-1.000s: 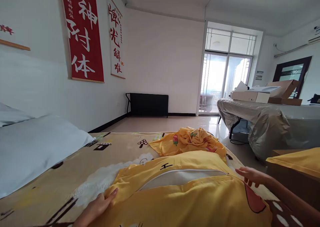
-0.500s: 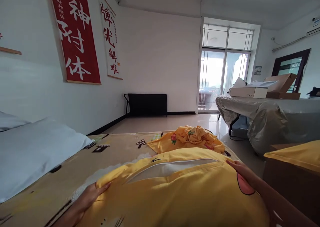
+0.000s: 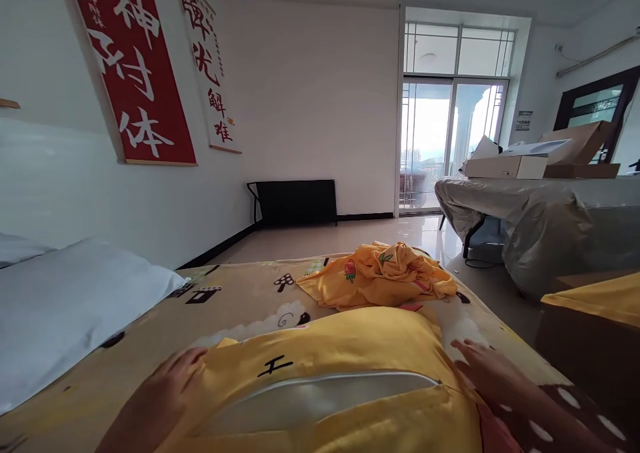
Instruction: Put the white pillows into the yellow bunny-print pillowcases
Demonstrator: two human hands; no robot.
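A plump yellow pillow [image 3: 385,346] lies in front of me. A long opening in its cover shows the white inner pillow [image 3: 320,396]. My left hand [image 3: 160,393] is at the left end with its fingers bent against the yellow fabric; the fingertips are partly hidden. By the right end is my right hand [image 3: 487,373], its fingers stretched out and a little apart beside the cover's edge. Just beyond the pillow, a crumpled orange-yellow cloth [image 3: 373,276] with a strawberry print sits on the patterned blanket [image 3: 250,290].
White pillows [image 3: 90,293] lie at the left by the wall. Yellow fabric [image 3: 600,296] rests on a brown box-like piece at the right. Farther back, a plastic-covered table [image 3: 505,196] carries open boxes [image 3: 505,166]. A black folded panel [image 3: 297,203] stands against the far wall.
The pillow has tipped so its opening faces me more and sits lower in view. My right hand has come off the cover's corner; my left hand has shifted up over the left end.
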